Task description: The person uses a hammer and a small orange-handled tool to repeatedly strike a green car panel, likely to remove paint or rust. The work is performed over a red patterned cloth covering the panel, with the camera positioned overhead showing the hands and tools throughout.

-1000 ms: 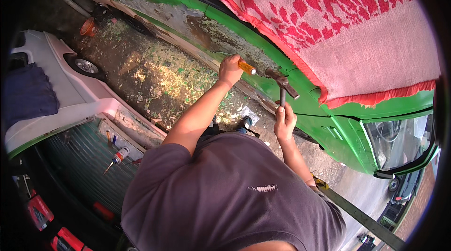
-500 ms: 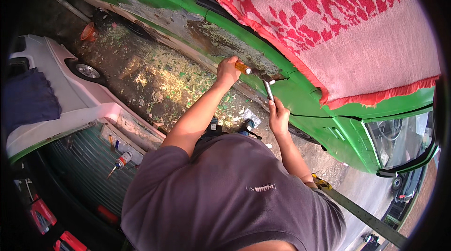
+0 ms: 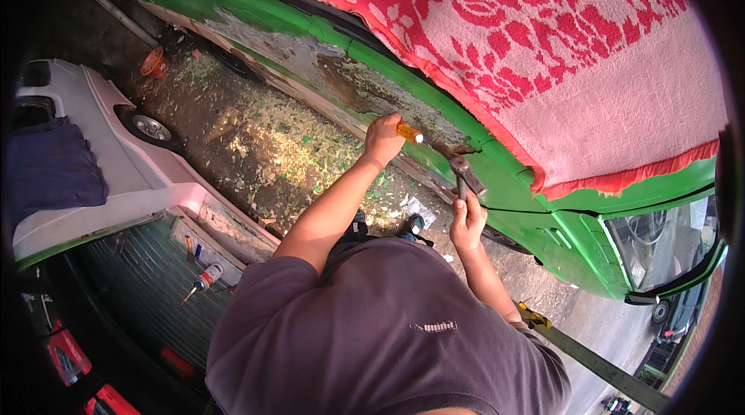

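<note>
The left hand (image 3: 382,139) gripped a chisel (image 3: 408,133) by the bare patch's (image 3: 388,93) lower right edge on the green car (image 3: 504,174); the right hand (image 3: 468,221) clasped a hammer (image 3: 466,173). Hammering seemed in hand, the next blow calling for a steady chisel.

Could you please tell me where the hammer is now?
In the head view, the hammer is right of centre, held in the right hand by the green vehicle and right of the orange handle in the left hand.

hammer (image 3: 469,177) at three, towel (image 3: 535,73) on the car (image 3: 590,248) at two o'clock; pickup (image 3: 136,170) at nine, bottle (image 3: 208,277) on it at eight; bucket (image 3: 154,65) at ten.
</note>
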### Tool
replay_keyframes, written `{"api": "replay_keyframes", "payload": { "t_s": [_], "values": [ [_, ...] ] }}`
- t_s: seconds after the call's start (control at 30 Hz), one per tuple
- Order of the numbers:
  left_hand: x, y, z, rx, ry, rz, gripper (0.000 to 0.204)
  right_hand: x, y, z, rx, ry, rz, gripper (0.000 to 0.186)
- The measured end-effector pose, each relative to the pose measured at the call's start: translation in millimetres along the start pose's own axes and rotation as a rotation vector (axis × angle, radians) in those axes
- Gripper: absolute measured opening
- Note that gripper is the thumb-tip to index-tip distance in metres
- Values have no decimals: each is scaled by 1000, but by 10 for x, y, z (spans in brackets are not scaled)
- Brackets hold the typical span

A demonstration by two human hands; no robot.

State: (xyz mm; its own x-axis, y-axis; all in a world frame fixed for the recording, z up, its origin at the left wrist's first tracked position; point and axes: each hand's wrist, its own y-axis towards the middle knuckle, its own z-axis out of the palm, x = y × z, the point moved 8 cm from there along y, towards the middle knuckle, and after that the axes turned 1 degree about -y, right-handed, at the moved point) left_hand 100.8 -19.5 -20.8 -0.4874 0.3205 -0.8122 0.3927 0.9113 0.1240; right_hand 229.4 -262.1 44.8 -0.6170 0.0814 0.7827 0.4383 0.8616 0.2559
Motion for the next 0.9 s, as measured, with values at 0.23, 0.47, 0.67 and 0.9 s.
{"api": "replay_keyframes", "payload": {
  "t_s": [0.23, 0.47, 0.67, 0.9],
  "values": [
    [-23, -22, -71, 3, -7, 22, 8, 62, 3, -113, -98, 287, 53, 28],
    [-38, -16, -97, 25, 33, 6, 8, 270, 113, 128, -33, -3, 117, 17],
    [-59, -73, -97, 62, 21, 73, 6, 275, -22, 142, -89, 59, 88, 24],
    [12, -158, -124, -1, -25, 161, 6, 249, -234, 72, -234, 353, 194, 27]
  ]
}}
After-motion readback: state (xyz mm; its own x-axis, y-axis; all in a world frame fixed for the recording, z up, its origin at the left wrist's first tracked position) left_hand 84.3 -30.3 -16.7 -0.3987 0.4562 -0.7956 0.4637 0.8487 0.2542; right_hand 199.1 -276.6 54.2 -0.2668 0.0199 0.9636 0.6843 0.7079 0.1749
